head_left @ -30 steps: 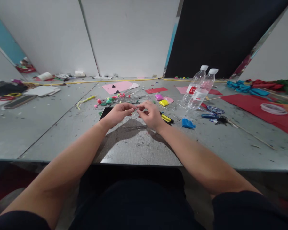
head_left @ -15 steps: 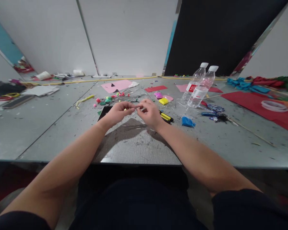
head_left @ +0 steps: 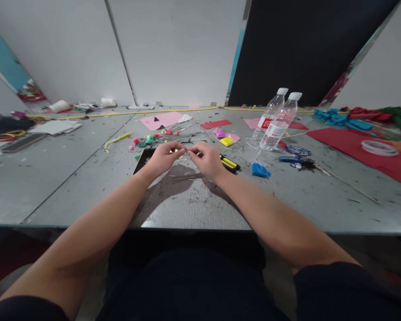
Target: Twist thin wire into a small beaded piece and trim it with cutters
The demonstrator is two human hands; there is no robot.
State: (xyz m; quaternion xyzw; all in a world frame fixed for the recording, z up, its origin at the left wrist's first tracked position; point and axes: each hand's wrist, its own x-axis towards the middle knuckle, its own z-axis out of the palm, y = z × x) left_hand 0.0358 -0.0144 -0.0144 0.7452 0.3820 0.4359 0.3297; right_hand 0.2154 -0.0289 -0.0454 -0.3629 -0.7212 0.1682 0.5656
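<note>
My left hand [head_left: 166,157] and my right hand [head_left: 205,159] meet fingertip to fingertip above the middle of the table. Both are closed in a pinch, and whatever sits between the fingertips is too small to make out. Under and beside my left hand lies a dark flat rectangular thing [head_left: 141,161], partly covered. A yellow and black utility knife [head_left: 230,163] rests right of my right hand. Thin wires [head_left: 186,177] lie on the table below my hands. Behind them are small pink and green clay pieces [head_left: 149,139] among more thin wires.
Packets of yellow [head_left: 227,141], purple [head_left: 219,133] and blue clay [head_left: 260,170] lie around to the right. Two water bottles [head_left: 273,130] stand behind the blue one. Pliers [head_left: 297,161], red sheets [head_left: 345,142] and a clear ring-shaped coil [head_left: 379,148] are farther right. White sheets [head_left: 57,126] lie left.
My hands have shifted very slightly left, still pinched together at the fingertips. The things on the table stay in place; the view has moved a little.
</note>
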